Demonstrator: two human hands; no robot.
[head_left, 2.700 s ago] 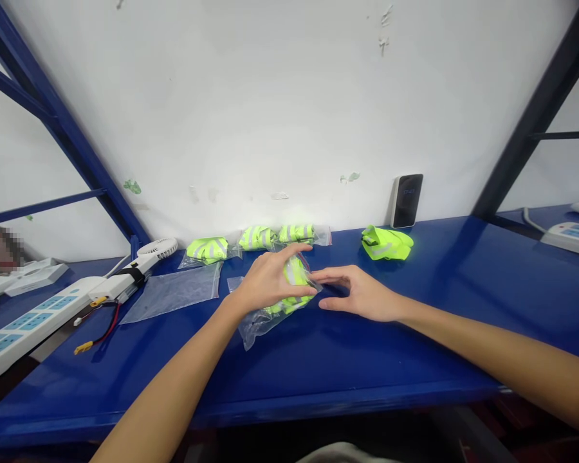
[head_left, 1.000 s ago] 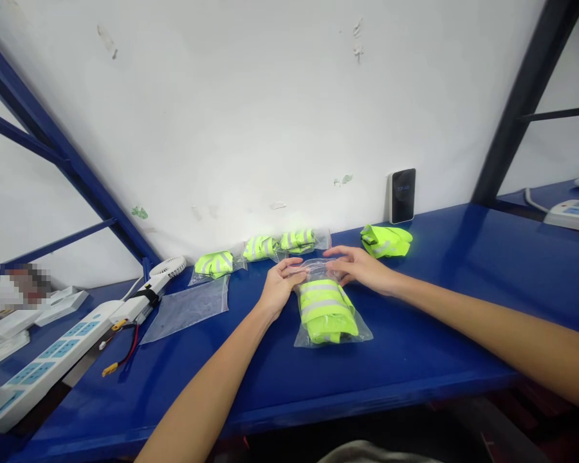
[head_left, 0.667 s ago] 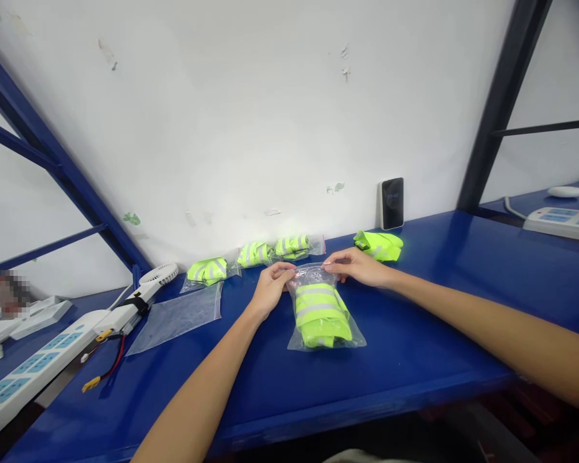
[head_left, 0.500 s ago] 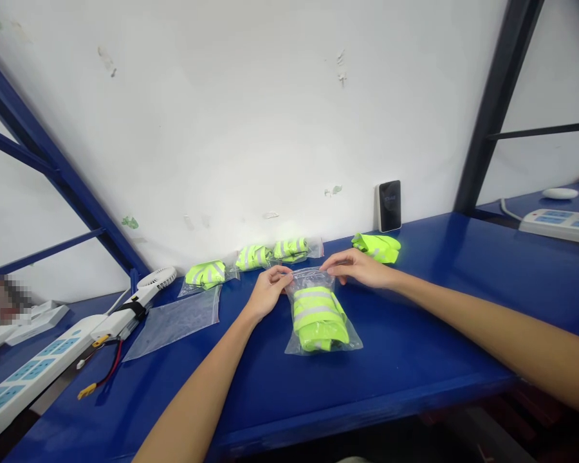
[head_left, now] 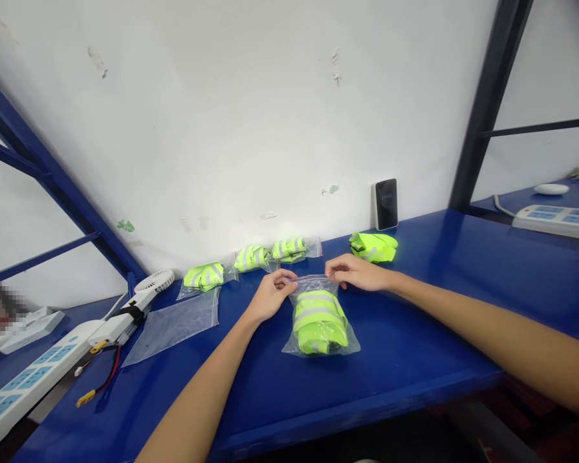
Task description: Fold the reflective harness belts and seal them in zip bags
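A clear zip bag lies on the blue table in front of me, its top edge pointing toward the wall. Inside it is a folded neon-yellow reflective vest with grey stripes. My left hand pinches the top left corner of the bag between thumb and fingers. At the top right corner, my right hand is closed on the bag's edge. The zip strip stretches between both hands. Whether the zip is sealed I cannot tell.
Along the wall lie several bagged vests. A flat zip bag rests at left, near a small fan, a wired battery pack and a power strip. Back right are an unbagged vest and a dark-screened device.
My right hand has shifted slightly along the bag's top edge toward its right corner, and its fingers are curled tighter. My left hand keeps its hold. The view has shifted a little.
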